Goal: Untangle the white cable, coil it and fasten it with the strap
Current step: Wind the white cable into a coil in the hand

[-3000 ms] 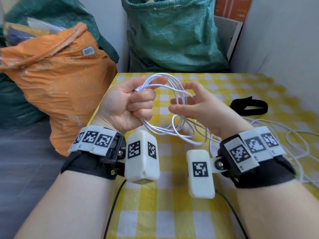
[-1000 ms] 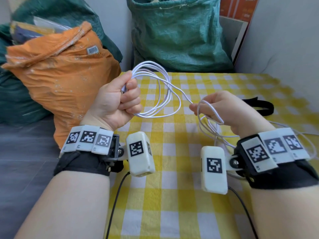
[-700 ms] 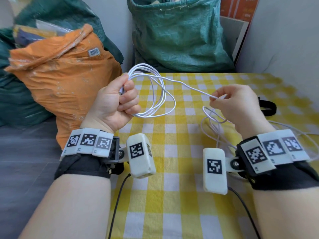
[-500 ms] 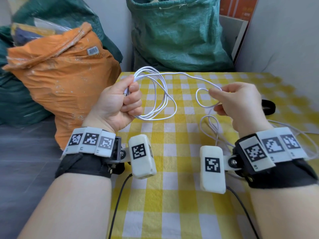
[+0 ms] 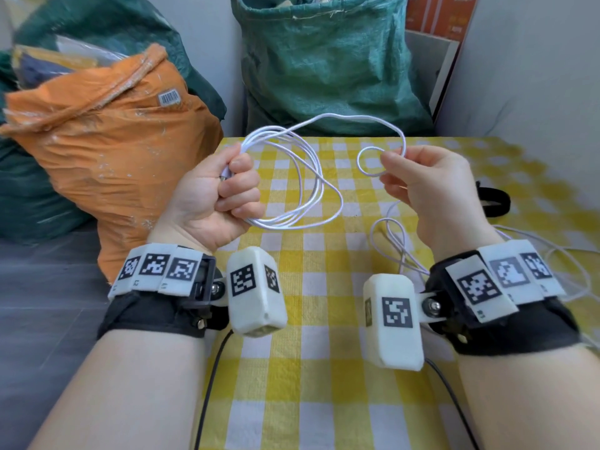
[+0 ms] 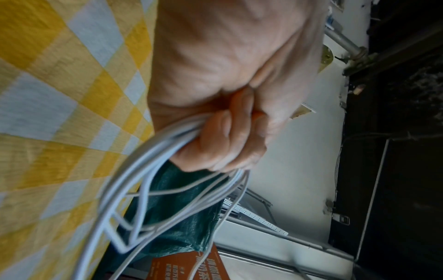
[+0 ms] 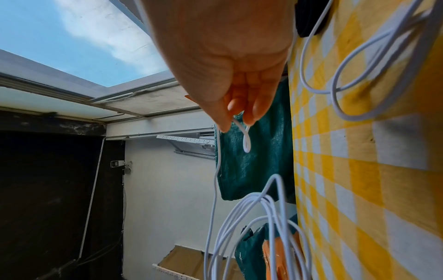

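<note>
The left hand (image 5: 214, 196) is a fist. Its fingers (image 6: 223, 144) curl tight round a bunch of loops of the white cable (image 5: 311, 190). The thumb lies on top of the bunch. A small metal plug end peeks out between the thumb and the first finger. The loops hang out of the fist to the right, up in the air over the table (image 5: 324, 368).

The right hand (image 5: 431, 186) pinches the cable with its thumb and fingertips (image 7: 251, 113). A little round loop sticks out just past the pinch. From there one strand goes up in a high arch and comes down to the bunch in the left hand. The two hands are apart, at about the same height.

More cable drops from under the right hand to the table. It lies there in loose curls beside the right wrist and out to the right.

The strap (image 5: 493, 203) is black. It lies on the table behind the right hand, near the right edge. No hand touches it.

The table has a yellow and white check cloth. Each wrist wears a black band with a white box on it. An orange sack (image 5: 107, 151) stands to the left of the table. A green sack (image 5: 324, 60) stands behind it.
</note>
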The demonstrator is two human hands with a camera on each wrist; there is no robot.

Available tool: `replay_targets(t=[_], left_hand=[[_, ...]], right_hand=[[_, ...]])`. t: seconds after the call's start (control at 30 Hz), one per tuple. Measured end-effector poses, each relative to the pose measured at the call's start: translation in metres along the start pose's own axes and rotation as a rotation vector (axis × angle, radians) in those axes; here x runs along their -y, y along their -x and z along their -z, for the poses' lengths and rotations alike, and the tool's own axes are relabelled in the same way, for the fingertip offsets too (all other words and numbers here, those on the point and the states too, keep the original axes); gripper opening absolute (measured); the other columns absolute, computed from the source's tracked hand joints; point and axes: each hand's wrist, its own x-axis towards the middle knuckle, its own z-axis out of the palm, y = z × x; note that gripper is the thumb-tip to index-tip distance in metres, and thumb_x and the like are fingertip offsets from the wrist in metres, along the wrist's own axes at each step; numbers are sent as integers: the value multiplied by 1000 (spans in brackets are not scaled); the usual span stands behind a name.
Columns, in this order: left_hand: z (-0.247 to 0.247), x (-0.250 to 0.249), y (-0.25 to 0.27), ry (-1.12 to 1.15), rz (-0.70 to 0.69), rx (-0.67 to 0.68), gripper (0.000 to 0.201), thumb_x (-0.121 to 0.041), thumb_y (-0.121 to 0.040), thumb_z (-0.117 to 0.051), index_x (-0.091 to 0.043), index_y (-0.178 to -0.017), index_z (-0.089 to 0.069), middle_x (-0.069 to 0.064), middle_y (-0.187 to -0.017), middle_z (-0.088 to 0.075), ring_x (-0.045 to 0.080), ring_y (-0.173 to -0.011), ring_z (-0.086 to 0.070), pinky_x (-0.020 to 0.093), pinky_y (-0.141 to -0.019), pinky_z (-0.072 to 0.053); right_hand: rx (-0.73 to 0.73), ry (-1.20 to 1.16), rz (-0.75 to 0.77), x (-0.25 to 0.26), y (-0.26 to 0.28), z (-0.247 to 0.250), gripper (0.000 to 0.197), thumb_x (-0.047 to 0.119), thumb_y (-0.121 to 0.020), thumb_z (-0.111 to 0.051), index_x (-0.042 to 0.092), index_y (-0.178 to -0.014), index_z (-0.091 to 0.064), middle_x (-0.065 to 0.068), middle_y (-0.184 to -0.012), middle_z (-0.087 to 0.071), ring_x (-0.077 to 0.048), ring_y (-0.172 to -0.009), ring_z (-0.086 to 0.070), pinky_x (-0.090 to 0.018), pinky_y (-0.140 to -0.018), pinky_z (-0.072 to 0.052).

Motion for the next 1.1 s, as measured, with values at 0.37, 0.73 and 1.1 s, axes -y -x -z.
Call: replay_targets(t=[0.37, 0.73, 1.1], left_hand=[[24, -6, -8, 418, -173, -239, 41, -24, -94, -35, -20, -54, -37, -6, -32, -26, 10, -23, -23, 15, -34, -21], [17, -6, -4, 368, -102, -123, 34, -29, -91, -38, -21, -59, -37, -5, -34, -28, 9, -25, -26, 14, -37, -21], [-12, 3, -2, 28, -156, 59, 42, -40, -96, -30, -21, -62, -45, -9, -46, -36, 5, -37, -36, 16, -44, -37]], right_hand=[[80, -478, -223, 13, 11, -11, 23, 29, -102, -39, 14, -85, -45, 5, -42, -42, -14, -39, -48, -35, -69, -57], [37, 422, -41, 3, 8, -6, 27, 10, -91, -43, 22, -87, -67, 11, -35, -40, -6, -33, -27, -23, -40, -19], [456, 761, -82, 12, 23, -16, 16, 9, -87, -62, 21, -93, -72, 4, -67, -57, -10, -53, -49, -11, -41, -38]])
